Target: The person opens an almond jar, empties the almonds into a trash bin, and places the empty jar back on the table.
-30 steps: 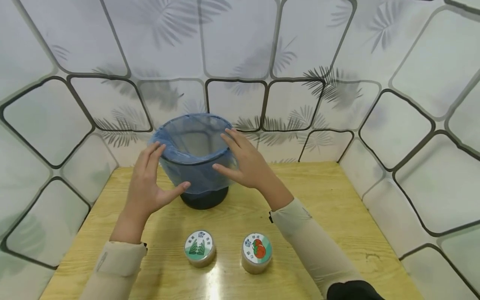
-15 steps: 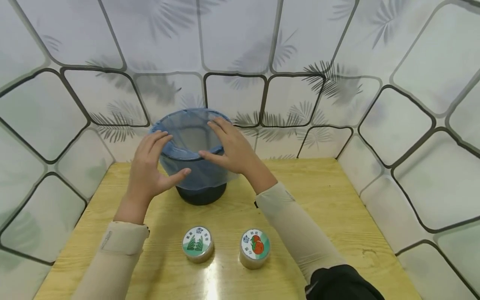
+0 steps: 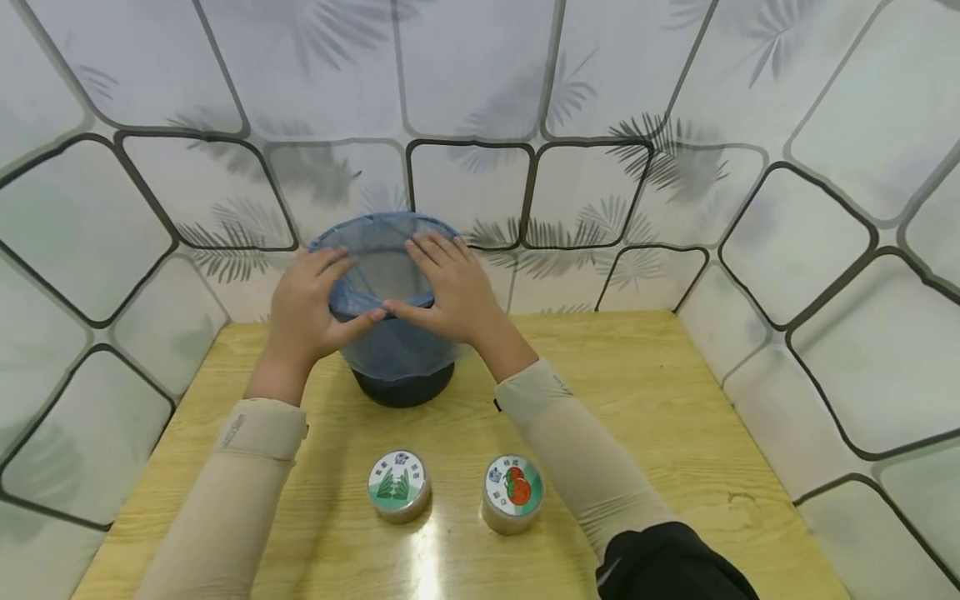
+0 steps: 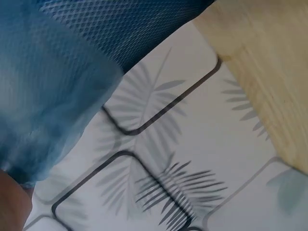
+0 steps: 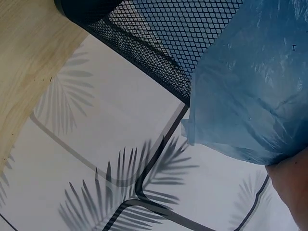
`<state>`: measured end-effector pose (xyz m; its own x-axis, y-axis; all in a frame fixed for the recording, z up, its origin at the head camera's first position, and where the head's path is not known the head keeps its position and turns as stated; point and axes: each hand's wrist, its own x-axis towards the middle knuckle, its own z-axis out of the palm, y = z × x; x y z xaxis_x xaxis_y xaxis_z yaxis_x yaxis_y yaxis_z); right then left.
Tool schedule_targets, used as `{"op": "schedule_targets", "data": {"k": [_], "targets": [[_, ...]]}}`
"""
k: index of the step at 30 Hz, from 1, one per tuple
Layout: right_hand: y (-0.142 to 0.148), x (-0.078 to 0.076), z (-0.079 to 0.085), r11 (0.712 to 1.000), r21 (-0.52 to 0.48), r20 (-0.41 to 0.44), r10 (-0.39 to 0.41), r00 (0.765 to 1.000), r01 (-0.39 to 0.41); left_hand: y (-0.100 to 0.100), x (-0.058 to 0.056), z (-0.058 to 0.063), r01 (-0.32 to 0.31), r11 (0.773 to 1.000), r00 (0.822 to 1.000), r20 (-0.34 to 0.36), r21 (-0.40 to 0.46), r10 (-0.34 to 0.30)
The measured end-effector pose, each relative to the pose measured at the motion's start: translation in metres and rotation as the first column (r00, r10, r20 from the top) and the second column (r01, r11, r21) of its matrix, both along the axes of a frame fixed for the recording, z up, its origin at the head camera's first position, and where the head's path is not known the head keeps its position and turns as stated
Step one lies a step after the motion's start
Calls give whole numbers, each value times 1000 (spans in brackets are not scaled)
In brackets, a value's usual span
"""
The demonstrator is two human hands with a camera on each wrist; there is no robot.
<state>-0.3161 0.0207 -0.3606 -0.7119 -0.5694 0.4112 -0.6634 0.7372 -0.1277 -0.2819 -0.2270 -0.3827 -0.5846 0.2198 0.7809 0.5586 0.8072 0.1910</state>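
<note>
A black mesh waste bin [image 3: 403,392] stands upright on the table, with a blue plastic bag [image 3: 393,354] lining it and folded down outside its rim. My left hand [image 3: 302,304] lies at the rim's left side, its thumb along the front. At the right side is my right hand [image 3: 457,293], fingers spread over the opening; the two thumb tips nearly meet at the front rim. In the left wrist view, the bag [image 4: 57,96] overlaps the mesh. The right wrist view has the bag's loose edge [image 5: 240,115] hanging below the open mesh [image 5: 178,29].
Two short round tubs stand on the wooden table [image 3: 622,433] nearer the person: one with a green-leaf label [image 3: 398,486], the other with a tomato label [image 3: 513,493]. Patterned wall covering [image 3: 472,92] encloses the back and both sides.
Both hands have moved inward along the rim, the right one leftward and the left one rightward, bringing the thumbs together at the front. The bin and tubs have stayed in place.
</note>
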Motion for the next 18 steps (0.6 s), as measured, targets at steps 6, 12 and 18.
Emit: {"op": "schedule_targets", "data": {"k": [6, 12, 18], "targets": [[-4, 1, 2, 993, 74, 33, -91, 995, 89, 0, -8, -6, -33, 999, 999, 43, -33, 34], [-4, 5, 4, 990, 98, 60, -104, 993, 97, -2, -3, -6, -36, 998, 995, 90, -57, 41], [-1, 5, 6, 992, 91, 62, -90, 994, 84, 2, -2, -4, -47, 998, 991, 122, -37, 51]]}}
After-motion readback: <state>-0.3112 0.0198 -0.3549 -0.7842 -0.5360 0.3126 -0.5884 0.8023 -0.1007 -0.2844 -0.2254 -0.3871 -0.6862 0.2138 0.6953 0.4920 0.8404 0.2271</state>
